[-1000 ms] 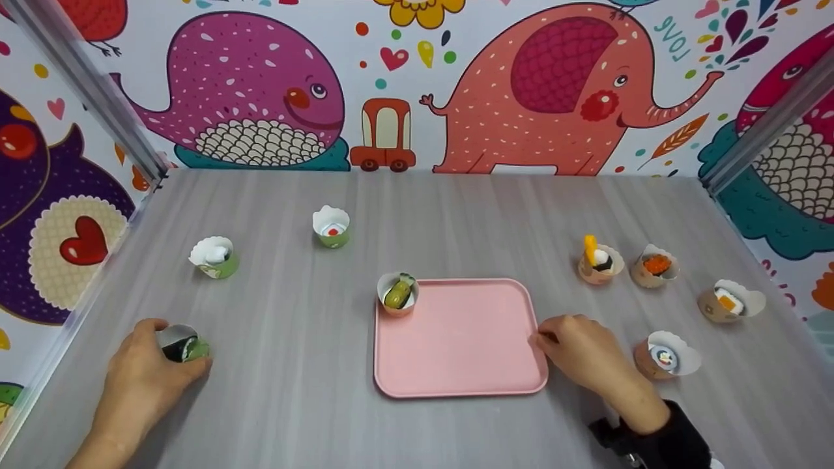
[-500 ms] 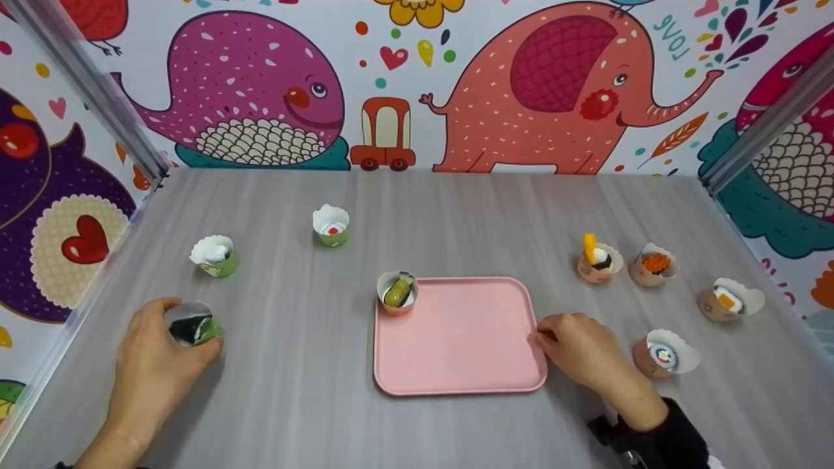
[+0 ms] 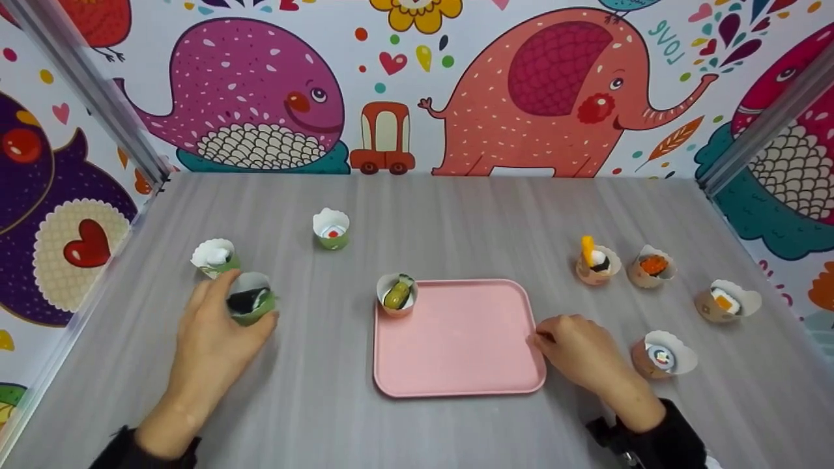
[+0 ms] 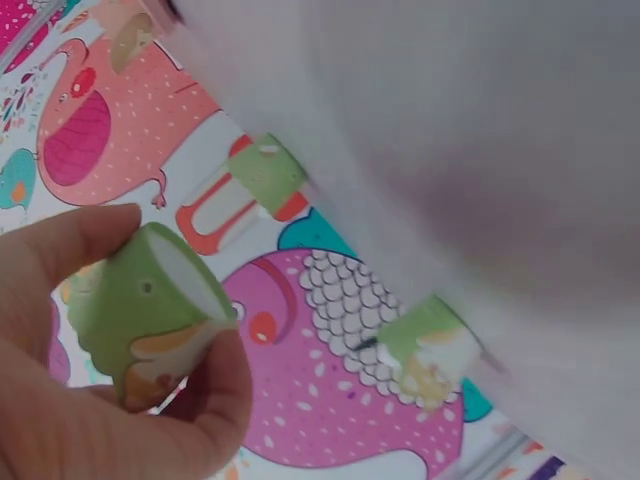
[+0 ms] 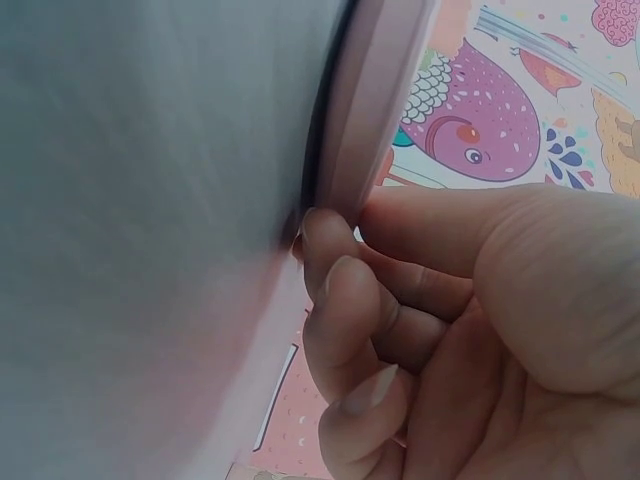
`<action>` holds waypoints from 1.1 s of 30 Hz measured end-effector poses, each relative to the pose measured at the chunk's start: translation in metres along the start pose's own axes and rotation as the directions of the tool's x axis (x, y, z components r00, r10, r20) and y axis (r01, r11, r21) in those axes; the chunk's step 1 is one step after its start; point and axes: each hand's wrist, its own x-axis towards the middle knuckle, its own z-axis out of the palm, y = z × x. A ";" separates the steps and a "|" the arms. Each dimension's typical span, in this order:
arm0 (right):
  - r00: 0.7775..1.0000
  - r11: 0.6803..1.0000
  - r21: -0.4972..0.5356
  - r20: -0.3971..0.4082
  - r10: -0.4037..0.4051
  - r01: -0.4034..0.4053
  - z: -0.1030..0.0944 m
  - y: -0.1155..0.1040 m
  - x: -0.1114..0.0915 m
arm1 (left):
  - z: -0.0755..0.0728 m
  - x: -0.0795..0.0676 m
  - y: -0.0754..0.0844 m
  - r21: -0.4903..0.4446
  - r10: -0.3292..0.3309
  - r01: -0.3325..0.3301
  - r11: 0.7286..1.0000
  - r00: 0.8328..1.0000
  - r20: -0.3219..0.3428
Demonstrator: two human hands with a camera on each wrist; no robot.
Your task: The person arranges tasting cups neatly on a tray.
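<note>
Cartoon-printed white walls (image 3: 479, 32) and 2 metal posts (image 3: 98, 98) edge a grey tabletop (image 3: 313, 365).

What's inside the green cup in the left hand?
A black thing is inside the green cup. It covers the bottom, so what's underneath can't be seen.

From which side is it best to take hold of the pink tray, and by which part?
I would hold the tray by its raised rim, probably at the right edge, coming from the right, where the right hand pinches it. The tray lies flat, so the rim offers the best grip, while a cup occupies the far left corner.
</note>
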 end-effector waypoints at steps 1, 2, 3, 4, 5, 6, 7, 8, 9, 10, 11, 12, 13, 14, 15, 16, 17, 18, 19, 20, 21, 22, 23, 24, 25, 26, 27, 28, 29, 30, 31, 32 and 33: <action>1.000 1.000 0.000 -0.002 0.001 -0.001 0.000 0.000 0.000 | 0.003 0.001 0.004 -0.011 0.015 -0.015 1.000 1.000 0.002; 1.000 1.000 0.000 -0.002 0.003 -0.003 0.000 0.000 0.000 | 0.007 0.001 0.008 -0.023 0.030 -0.030 0.999 1.000 0.008; 1.000 1.000 0.001 -0.005 0.001 -0.001 0.001 0.000 -0.001 | 0.010 0.002 0.012 -0.034 0.045 -0.044 0.998 0.999 0.013; 1.000 1.000 0.002 -0.008 -0.005 0.005 0.001 0.000 -0.001 | 0.013 0.002 0.016 -0.044 0.062 -0.062 0.997 0.998 0.012; 1.000 1.000 0.004 -0.011 -0.009 0.009 0.001 0.001 -0.001 | 0.017 0.003 0.019 -0.052 0.080 -0.079 0.996 0.997 0.011; 1.000 1.000 0.007 -0.015 -0.011 0.011 0.001 0.001 -0.002 | 0.020 0.004 0.022 -0.059 0.097 -0.096 0.994 0.995 0.009; 1.000 1.000 0.008 -0.018 -0.014 0.014 0.001 0.001 -0.002 | 0.023 0.004 0.025 -0.066 0.112 -0.111 0.992 0.994 0.007; 1.000 1.000 0.008 -0.020 -0.018 0.018 0.001 0.001 -0.002 | 0.026 0.005 0.028 -0.072 0.125 -0.124 0.990 0.992 0.003; 1.000 1.000 0.008 -0.023 -0.019 0.019 0.001 0.001 -0.002 | 0.029 0.007 0.031 -0.080 0.135 -0.134 0.988 0.991 0.000; 1.000 1.000 0.007 -0.023 -0.019 0.019 0.001 0.001 -0.002 | 0.032 0.008 0.034 -0.088 0.143 -0.142 0.986 0.990 0.000; 1.000 1.000 0.008 -0.023 -0.015 0.016 0.001 0.001 -0.002 | 0.035 0.010 0.037 -0.097 0.146 -0.145 0.985 0.989 0.004; 1.000 1.000 0.008 -0.021 -0.014 0.014 0.001 0.001 -0.002 | 0.038 0.011 0.040 -0.106 0.148 -0.146 0.984 0.989 0.008; 1.000 1.000 0.008 -0.018 -0.012 0.012 0.001 0.001 -0.002 | 0.040 0.012 0.043 -0.115 0.149 -0.147 0.982 0.989 0.011; 1.000 1.000 0.008 -0.015 -0.009 0.009 0.001 0.000 -0.001 | 0.042 0.013 0.045 -0.122 0.150 -0.147 0.982 0.989 0.016; 1.000 1.000 0.010 -0.013 -0.007 0.007 0.001 0.000 -0.001 | 0.045 0.015 0.048 -0.127 0.153 -0.149 0.981 0.988 0.021; 1.000 1.000 0.012 -0.010 -0.006 0.006 0.001 0.000 -0.001 | 0.047 0.016 0.050 -0.129 0.155 -0.151 0.980 0.988 0.025; 1.000 1.000 0.013 -0.009 -0.006 0.006 0.001 0.000 -0.001 | 0.049 0.016 0.052 -0.133 0.158 -0.153 0.979 0.987 0.028; 1.000 1.000 0.012 -0.008 -0.005 0.005 0.001 -0.001 -0.001 | 0.051 0.017 0.053 -0.135 0.161 -0.156 0.978 0.986 0.029; 1.000 1.000 0.011 -0.007 -0.005 0.006 0.001 -0.001 -0.001 | 0.053 0.017 0.055 -0.137 0.165 -0.159 0.978 0.986 0.030; 1.000 1.000 0.009 -0.008 -0.006 0.006 0.001 -0.001 -0.001 | 0.054 0.018 0.056 -0.139 0.169 -0.163 0.977 0.985 0.030; 1.000 1.000 0.008 -0.009 -0.008 0.008 0.001 -0.001 -0.001 | 0.056 0.018 0.058 -0.141 0.173 -0.167 0.976 0.985 0.029; 1.000 1.000 0.009 -0.010 -0.009 0.009 0.001 -0.001 -0.001 | 0.058 0.019 0.059 -0.147 0.176 -0.170 0.974 0.984 0.028; 1.000 1.000 0.008 -0.011 -0.010 0.010 0.001 -0.001 -0.001 | 0.060 0.019 0.061 -0.153 0.181 -0.175 0.973 0.983 0.028; 1.000 1.000 0.007 -0.012 -0.012 0.012 0.001 -0.001 -0.002 | 0.062 0.019 0.063 -0.156 0.186 -0.180 0.971 0.982 0.027; 1.000 1.000 0.008 -0.012 -0.013 0.013 0.000 0.000 -0.002 | 0.063 0.020 0.065 -0.159 0.189 -0.182 0.970 0.982 0.029; 1.000 1.000 0.008 -0.012 -0.013 0.013 0.000 0.000 -0.002 | 0.065 0.020 0.068 -0.163 0.190 -0.183 0.970 0.981 0.031; 1.000 1.000 0.008 -0.009 -0.012 0.012 0.000 0.000 -0.002 | 0.067 0.020 0.071 -0.169 0.193 -0.185 0.968 0.981 0.034; 1.000 1.000 0.009 -0.006 -0.010 0.010 0.000 0.000 -0.002 | 0.069 0.021 0.074 -0.178 0.197 -0.187 0.966 0.980 0.039; 1.000 1.000 0.008 -0.002 -0.010 0.010 0.000 0.000 -0.001 | 0.071 0.021 0.077 -0.186 0.200 -0.189 0.964 0.979 0.043; 1.000 1.000 0.009 0.003 -0.008 0.008 -0.001 0.000 -0.001 | 0.073 0.021 0.080 -0.196 0.205 -0.192 0.962 0.978 0.048; 1.000 1.000 0.011 0.008 -0.005 0.005 -0.001 0.000 -0.001 | 0.075 0.021 0.083 -0.205 0.210 -0.194 0.959 0.976 0.055; 1.000 1.000 0.011 0.010 -0.004 0.004 -0.001 -0.001 -0.001 | 0.077 0.021 0.086 -0.216 0.215 -0.198 0.956 0.975 0.060; 1.000 1.000 0.012 0.011 -0.004 0.004 -0.001 -0.001 -0.001 | 0.079 0.022 0.089 -0.227 0.222 -0.203 0.953 0.973 0.064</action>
